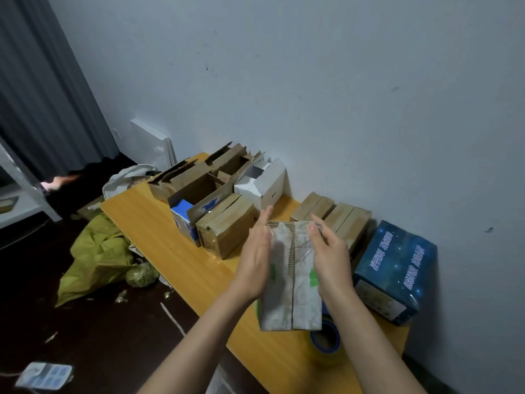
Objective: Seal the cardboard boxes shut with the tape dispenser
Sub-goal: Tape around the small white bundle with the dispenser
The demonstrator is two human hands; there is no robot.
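A worn whitish cardboard box (292,282) with green marks is held above the yellow table (159,234), its two top flaps closed along a middle seam. My left hand (255,257) presses flat against the box's left side with straight fingers. My right hand (329,251) holds the right side, thumb and fingers curled over the top edge. A blue tape dispenser (326,339) with clear tape lies on the table just under the box's near end, partly hidden by it.
Several open brown boxes (199,183) and a white one (264,180) stand at the table's far end. Taped brown boxes (227,231) (341,217) flank the held box. A dark blue printed box (397,268) sits at right. Yellow-green bags (96,257) litter the floor at left.
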